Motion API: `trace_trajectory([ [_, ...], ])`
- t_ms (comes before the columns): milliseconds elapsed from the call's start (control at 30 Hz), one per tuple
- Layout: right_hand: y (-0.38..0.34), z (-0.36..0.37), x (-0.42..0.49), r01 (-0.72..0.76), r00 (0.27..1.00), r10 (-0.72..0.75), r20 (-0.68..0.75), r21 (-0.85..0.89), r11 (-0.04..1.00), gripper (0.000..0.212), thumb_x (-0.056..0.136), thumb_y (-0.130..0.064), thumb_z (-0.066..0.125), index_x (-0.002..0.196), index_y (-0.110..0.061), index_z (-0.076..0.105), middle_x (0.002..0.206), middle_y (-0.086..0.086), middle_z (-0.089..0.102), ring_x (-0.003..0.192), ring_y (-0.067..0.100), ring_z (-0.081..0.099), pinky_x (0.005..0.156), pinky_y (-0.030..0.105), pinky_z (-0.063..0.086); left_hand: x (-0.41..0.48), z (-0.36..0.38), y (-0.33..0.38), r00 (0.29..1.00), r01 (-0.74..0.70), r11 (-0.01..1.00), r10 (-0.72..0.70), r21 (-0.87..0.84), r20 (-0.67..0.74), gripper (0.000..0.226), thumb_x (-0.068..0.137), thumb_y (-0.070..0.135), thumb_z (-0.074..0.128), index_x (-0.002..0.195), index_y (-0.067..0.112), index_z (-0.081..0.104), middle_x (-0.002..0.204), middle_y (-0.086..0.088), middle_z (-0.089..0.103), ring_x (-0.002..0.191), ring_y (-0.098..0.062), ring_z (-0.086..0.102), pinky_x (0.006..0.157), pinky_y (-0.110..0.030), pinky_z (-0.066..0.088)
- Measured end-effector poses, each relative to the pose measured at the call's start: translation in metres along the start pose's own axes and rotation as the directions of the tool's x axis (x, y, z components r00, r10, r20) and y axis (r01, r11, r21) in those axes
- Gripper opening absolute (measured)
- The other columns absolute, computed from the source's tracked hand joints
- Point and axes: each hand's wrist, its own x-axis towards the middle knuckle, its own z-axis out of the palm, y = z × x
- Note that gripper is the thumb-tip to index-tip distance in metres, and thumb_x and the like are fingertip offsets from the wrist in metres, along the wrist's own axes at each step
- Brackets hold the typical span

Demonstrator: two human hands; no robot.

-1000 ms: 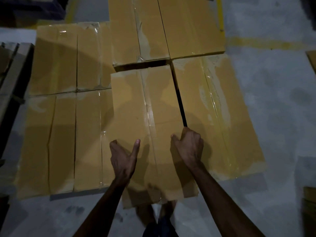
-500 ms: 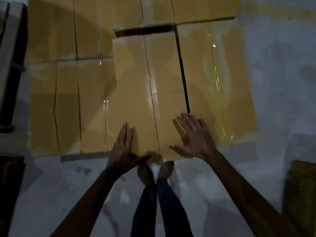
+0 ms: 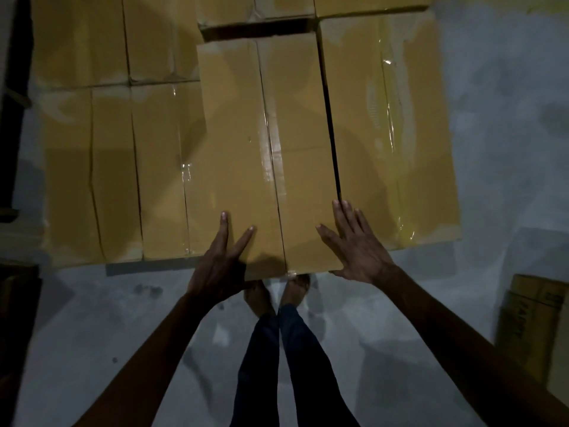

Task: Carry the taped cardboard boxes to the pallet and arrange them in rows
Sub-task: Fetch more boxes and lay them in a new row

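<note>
Both arms reach forward, left hand (image 3: 220,263) and right hand (image 3: 357,248) seemingly flat, fingers straight, on the middle box (image 3: 264,149).

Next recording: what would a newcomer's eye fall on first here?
Two open hands, the left hand and the right hand, lie flat on the near end of the middle box. A dark gap separates it from the box on its right. Bare feet stand on the grey floor just below its near edge.
</note>
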Motion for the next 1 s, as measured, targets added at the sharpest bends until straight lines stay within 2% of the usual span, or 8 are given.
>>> trace_trajectory([
  [100,0.004,0.003,0.000,0.019,1.000,-0.019,-0.012,0.051,0.999,0.129,0.064,-0.070,0.082,0.164,-0.026,0.014,0.167,0.029,-0.018,0.156,0.045,-0.013,0.126,0.057,0.009,0.000,0.007,0.003,0.999,0.025,0.998,-0.027,-0.062,-0.021,0.140,0.056,0.061,0.094,0.166,0.030,0.014,0.169,-0.021,-0.022,0.149,-0.048,0.015,0.090,-0.056,0.058],
  [200,0.011,0.006,0.005,0.047,0.997,-0.041,-0.060,0.093,0.995,0.126,0.065,-0.069,0.080,0.164,-0.028,0.014,0.168,0.026,-0.016,0.157,0.042,-0.011,0.125,0.054,0.014,0.005,0.010,-0.003,0.998,0.038,0.993,-0.043,-0.108,-0.044,0.144,0.054,0.052,0.099,0.166,0.036,0.009,0.169,-0.016,-0.024,0.148,-0.046,0.022,0.081,-0.047,0.063],
  [467,0.020,-0.001,0.013,0.063,0.996,-0.057,-0.065,0.092,0.994,0.126,0.062,-0.076,0.076,0.164,-0.028,0.020,0.169,0.026,-0.009,0.158,0.041,-0.006,0.123,0.051,0.015,0.016,0.009,-0.008,0.997,0.051,0.995,-0.056,-0.085,-0.054,0.144,0.055,0.053,0.098,0.166,0.037,0.006,0.169,-0.017,-0.024,0.147,-0.041,0.023,0.083,-0.042,0.061],
  [633,0.023,-0.003,0.012,0.085,0.994,-0.078,-0.070,0.102,0.991,0.122,0.064,-0.079,0.073,0.163,-0.027,0.025,0.170,0.026,-0.004,0.158,0.040,-0.004,0.123,0.050,0.016,0.015,0.009,-0.007,0.998,0.016,0.995,-0.022,-0.099,-0.059,0.137,0.063,0.047,0.096,0.166,0.037,0.006,0.170,-0.015,-0.022,0.149,-0.048,0.026,0.089,-0.041,0.059],
  [767,0.023,0.000,0.011,0.102,0.994,-0.100,-0.043,0.054,0.993,0.124,0.062,-0.072,0.079,0.162,-0.020,0.027,0.169,0.028,-0.002,0.158,0.042,0.000,0.124,0.052,0.019,0.013,0.002,-0.002,0.994,-0.096,0.995,0.097,0.017,-0.046,0.122,0.071,0.046,0.091,0.166,0.030,0.015,0.172,-0.020,-0.008,0.143,-0.057,0.032,0.102,-0.059,0.048],
  [867,0.012,0.005,0.011,0.104,0.994,-0.105,-0.025,-0.014,0.994,0.126,0.059,-0.057,0.089,0.160,-0.015,0.028,0.168,0.030,-0.001,0.157,0.046,0.002,0.124,0.055,0.014,0.011,-0.002,-0.002,0.984,-0.162,0.979,0.169,0.121,-0.050,0.102,0.077,0.039,0.084,0.162,0.022,0.032,0.170,-0.026,0.002,0.142,-0.053,0.035,0.105,-0.059,0.044],
  [933,0.003,0.009,0.009,0.099,0.994,-0.102,-0.036,-0.059,0.993,0.125,0.059,-0.049,0.092,0.160,-0.017,0.027,0.168,0.030,0.001,0.156,0.047,0.003,0.123,0.057,0.010,0.009,-0.003,-0.001,0.986,-0.158,0.979,0.164,0.128,-0.037,0.092,0.084,0.033,0.081,0.162,0.021,0.034,0.170,-0.026,0.005,0.141,-0.053,0.038,0.103,-0.057,0.048],
  [1000,-0.001,0.012,0.008,0.098,0.993,-0.103,-0.060,-0.084,0.992,0.124,0.059,-0.045,0.093,0.160,-0.018,0.027,0.169,0.029,0.003,0.156,0.047,0.006,0.123,0.058,0.012,0.006,0.001,-0.003,0.980,-0.185,0.971,0.194,0.153,-0.046,0.084,0.090,0.023,0.072,0.163,0.021,0.031,0.170,-0.028,0.005,0.142,-0.049,0.040,0.106,-0.056,0.045],
])
